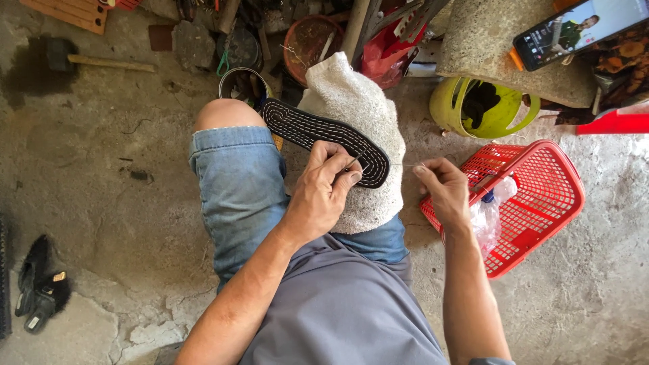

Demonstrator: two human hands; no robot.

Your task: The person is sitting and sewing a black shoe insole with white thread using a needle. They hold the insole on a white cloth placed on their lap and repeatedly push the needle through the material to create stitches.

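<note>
Pinching a thin needle (353,162) between thumb and fingertips, the left hand (324,189) sits right on the near end of the black sole (324,138), pressed against its stitched edge. The right hand (443,189) is off to about 3 o'clock from there, fingers closed in a pinch on what looks like a pale thread (405,165) running back toward the sole; the thread is really faint, so I can't say exactly where it ends.

The main thing: the sole's long axis runs on a diagonal, from roughly 10 o'clock, up by the bare knee (226,113), down to 4 o'clock, where the left hand is. So the left hand is touching it, while the right one stays clear of it, out past the toe end. The sole rests on a white towel (362,101) draped over the person's right leg, with the denim shorts (236,182) beside it.

Going further out, a red plastic basket (541,196) with a clear bag (488,216) in it sits on the concrete floor (101,189) at 3 o'clock, just beside the right wrist. A yellow-green tub (487,108) is at 1 o'clock and a phone (574,30) lies on a stone slab (493,47) beyond that. A mallet (74,57) is way over at 10 o'clock, and dark sandals (37,284) lie at 8 o'clock.
</note>
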